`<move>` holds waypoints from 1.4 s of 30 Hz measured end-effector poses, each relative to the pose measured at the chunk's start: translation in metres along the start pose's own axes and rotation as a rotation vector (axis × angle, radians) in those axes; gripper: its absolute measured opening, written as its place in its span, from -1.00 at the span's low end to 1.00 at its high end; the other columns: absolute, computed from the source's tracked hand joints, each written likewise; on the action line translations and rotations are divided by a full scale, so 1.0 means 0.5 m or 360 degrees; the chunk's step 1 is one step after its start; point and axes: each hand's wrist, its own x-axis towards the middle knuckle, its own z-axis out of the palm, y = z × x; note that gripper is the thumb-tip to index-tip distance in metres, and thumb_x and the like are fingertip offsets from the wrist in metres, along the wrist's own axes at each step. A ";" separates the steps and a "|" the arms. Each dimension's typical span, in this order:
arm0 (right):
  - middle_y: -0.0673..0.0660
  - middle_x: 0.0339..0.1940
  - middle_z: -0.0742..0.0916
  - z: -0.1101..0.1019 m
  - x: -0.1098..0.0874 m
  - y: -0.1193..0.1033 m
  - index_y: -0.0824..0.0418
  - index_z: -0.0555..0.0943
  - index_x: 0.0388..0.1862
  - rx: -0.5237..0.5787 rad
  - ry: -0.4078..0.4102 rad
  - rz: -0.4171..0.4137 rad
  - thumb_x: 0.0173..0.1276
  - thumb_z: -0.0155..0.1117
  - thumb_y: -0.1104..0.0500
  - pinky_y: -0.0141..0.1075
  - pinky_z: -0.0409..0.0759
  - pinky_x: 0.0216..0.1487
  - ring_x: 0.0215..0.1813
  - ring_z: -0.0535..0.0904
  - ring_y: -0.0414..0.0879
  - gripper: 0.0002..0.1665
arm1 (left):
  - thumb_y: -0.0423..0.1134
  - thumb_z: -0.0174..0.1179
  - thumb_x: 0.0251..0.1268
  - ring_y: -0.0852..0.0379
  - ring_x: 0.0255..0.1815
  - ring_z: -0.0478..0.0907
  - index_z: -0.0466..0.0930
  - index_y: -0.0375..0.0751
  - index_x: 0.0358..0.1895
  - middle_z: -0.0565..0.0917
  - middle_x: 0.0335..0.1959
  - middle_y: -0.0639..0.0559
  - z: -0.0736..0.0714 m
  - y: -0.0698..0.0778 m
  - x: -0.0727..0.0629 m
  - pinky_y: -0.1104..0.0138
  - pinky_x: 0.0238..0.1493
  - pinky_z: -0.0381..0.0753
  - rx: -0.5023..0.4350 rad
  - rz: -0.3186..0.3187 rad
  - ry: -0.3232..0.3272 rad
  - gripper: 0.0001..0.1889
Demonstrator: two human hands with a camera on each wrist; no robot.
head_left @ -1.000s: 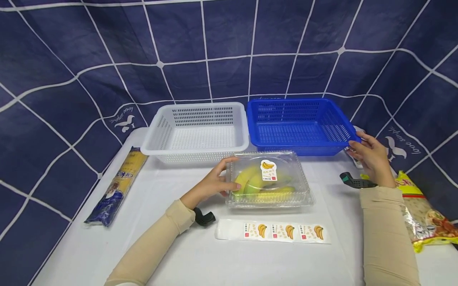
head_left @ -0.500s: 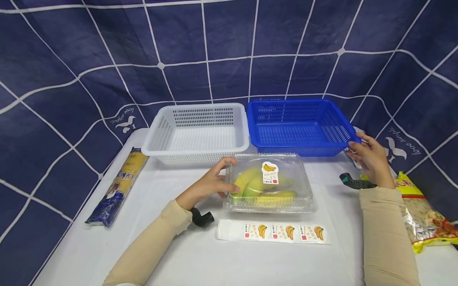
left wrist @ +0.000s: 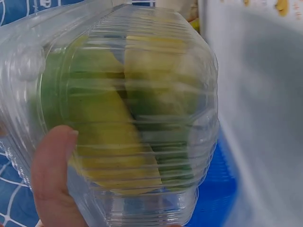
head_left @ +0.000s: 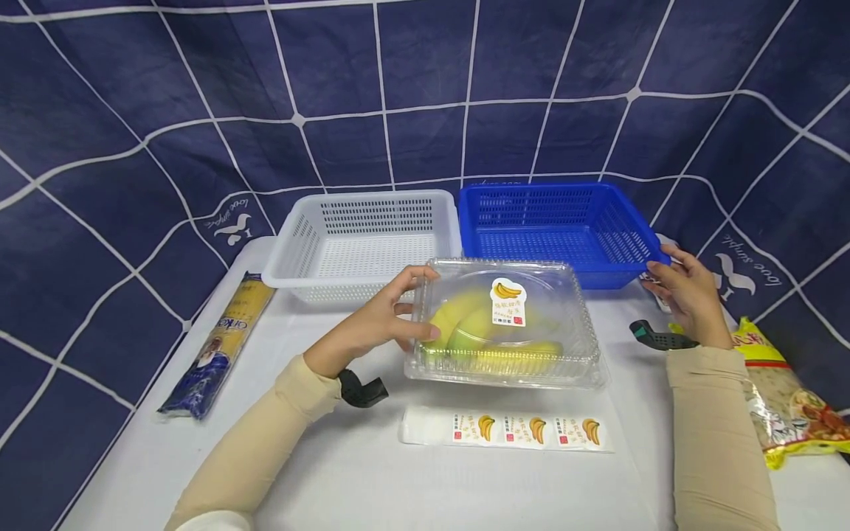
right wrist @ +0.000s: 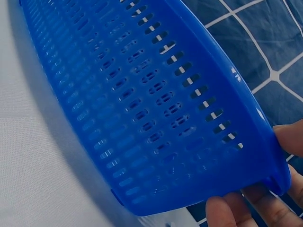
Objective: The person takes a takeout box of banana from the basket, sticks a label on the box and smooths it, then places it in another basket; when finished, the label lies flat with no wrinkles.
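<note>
A clear plastic clamshell box (head_left: 558, 317) with bananas (head_left: 465, 332) inside bears a banana sticker (head_left: 508, 301) on its lid. My left hand (head_left: 378, 318) grips its left end, thumb on the near side and fingers toward the far side; the box is lifted, overlapping the blue basket's front in the head view. The left wrist view shows the thumb (left wrist: 54, 175) against the ribbed wall, bananas (left wrist: 109, 127) behind it. My right hand (head_left: 693, 295) holds the front right corner of the blue basket (head_left: 531, 276), thumb over the rim and fingers below in the right wrist view.
Left of the blue basket stands a white basket (head_left: 361, 284). A strip of banana stickers (head_left: 508, 429) lies at the front of the white table (head_left: 465, 490). A pasta packet (head_left: 219, 346) lies at the left, a yellow food bag (head_left: 790, 398) at the right.
My left hand has raised the box of bananas off the table, toward the baskets and slightly right. My right hand has stayed at the blue basket's corner.
</note>
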 end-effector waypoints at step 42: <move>-0.11 -0.15 0.70 0.005 -0.007 0.004 0.12 0.27 0.63 -0.0024 0.0032 -0.0004 0.59 0.35 0.30 -0.41 0.77 -0.22 -0.18 0.72 -0.28 -0.25 | -0.36 0.38 0.43 -0.15 0.30 0.58 0.25 0.13 0.64 0.08 0.69 -0.28 -0.034 0.172 0.286 -0.10 0.12 0.69 -0.0090 0.0075 0.0100 -0.20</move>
